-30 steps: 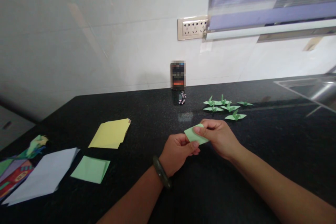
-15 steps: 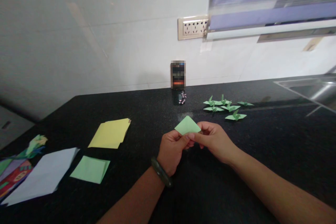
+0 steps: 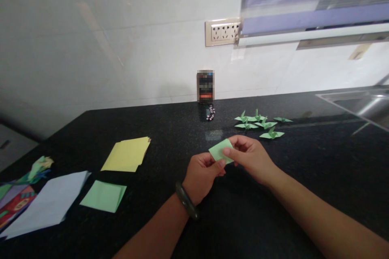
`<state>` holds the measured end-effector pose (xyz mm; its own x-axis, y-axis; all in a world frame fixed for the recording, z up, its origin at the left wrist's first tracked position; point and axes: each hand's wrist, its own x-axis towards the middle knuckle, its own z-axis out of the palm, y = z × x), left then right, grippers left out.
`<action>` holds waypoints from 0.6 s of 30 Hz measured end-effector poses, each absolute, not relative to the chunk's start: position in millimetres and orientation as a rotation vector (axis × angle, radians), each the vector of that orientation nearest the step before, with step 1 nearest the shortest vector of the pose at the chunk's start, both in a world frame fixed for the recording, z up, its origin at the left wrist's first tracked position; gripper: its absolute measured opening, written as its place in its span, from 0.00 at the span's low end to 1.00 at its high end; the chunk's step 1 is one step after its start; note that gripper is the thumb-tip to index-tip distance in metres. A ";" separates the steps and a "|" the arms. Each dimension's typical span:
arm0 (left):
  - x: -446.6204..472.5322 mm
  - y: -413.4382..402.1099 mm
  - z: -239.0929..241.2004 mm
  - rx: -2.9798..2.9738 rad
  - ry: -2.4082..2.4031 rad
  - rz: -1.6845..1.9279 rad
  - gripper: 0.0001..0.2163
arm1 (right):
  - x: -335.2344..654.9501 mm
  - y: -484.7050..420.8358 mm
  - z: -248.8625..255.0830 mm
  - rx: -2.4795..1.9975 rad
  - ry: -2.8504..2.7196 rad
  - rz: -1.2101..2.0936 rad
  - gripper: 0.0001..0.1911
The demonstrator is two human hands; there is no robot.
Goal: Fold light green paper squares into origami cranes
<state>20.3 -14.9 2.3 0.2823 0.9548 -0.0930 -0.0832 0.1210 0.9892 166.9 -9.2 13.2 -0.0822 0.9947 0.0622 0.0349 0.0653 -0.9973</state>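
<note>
Both my hands hold one small folded piece of light green paper [image 3: 219, 149] just above the black countertop [image 3: 170, 129]. My left hand [image 3: 202, 178], with a dark bangle on its wrist, pinches the paper's lower left edge. My right hand [image 3: 251, 158] grips the right side with thumb and fingers closed over it. Beyond my right hand lie several finished green paper cranes [image 3: 259, 123].
Sheets lie at the left: a yellow stack [image 3: 127, 154], a green stack [image 3: 103, 196], a white sheet [image 3: 48, 204], and patterned papers [image 3: 15, 202] at the edge. A small dark object [image 3: 206, 86] leans on the wall under a socket [image 3: 221, 32]. A steel sink [image 3: 361, 103] sits far right.
The green paper was raised and turned point-up half a second ago; now it is lower and tilted flatter again between both hands. Nothing else on the counter has moved.
</note>
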 end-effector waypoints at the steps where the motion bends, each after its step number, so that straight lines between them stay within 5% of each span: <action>1: 20.3 -14.8 1.7 1.204 0.979 0.957 0.10 | 166.1 -9.9 14.1 -1.149 -1.314 1.226 0.16; 18: 21.1 -14.5 2.7 1.221 0.998 0.879 0.13 | 169.5 -9.1 13.2 -1.292 -1.341 0.969 0.18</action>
<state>21.1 -14.5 2.7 0.3309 0.9344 -0.1321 -0.0127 0.1443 0.9894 169.5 -9.1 13.2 0.0655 0.9901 0.1242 0.1927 0.1096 -0.9751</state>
